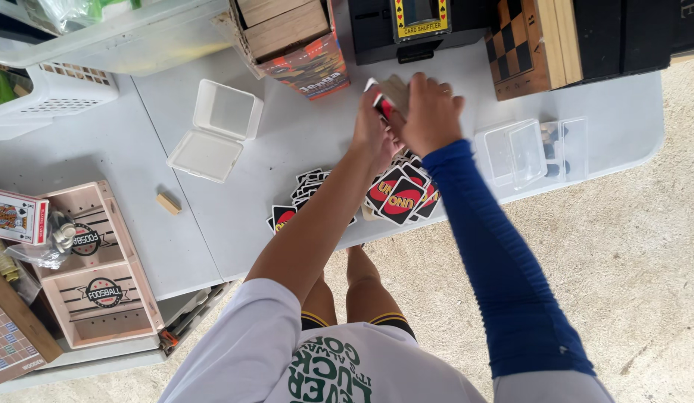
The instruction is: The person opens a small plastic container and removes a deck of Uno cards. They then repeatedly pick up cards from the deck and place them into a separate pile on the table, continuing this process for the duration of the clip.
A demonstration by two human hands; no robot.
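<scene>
left hand (371,127): raised over the far-middle of the table, fingers closed on a small stack of red-and-black playing cards (383,104); bare forearm.
right hand (430,112): just right of the left, touching it, fingers curled over the same stack; blue sleeve to the wrist.
card stack: held off the surface, between both hands, in front of the black card-shuffler box (406,30).
loose cards (400,195): black-backed with red ovals, spread face down near the table's near edge, below the hands.
table (287,142): pale grey plastic.
left of hands: open white hinged plastic box (216,130); small wooden block (167,203).
right of hands: clear plastic lidded case (537,153).
far right: wooden chequered board (522,48).
</scene>
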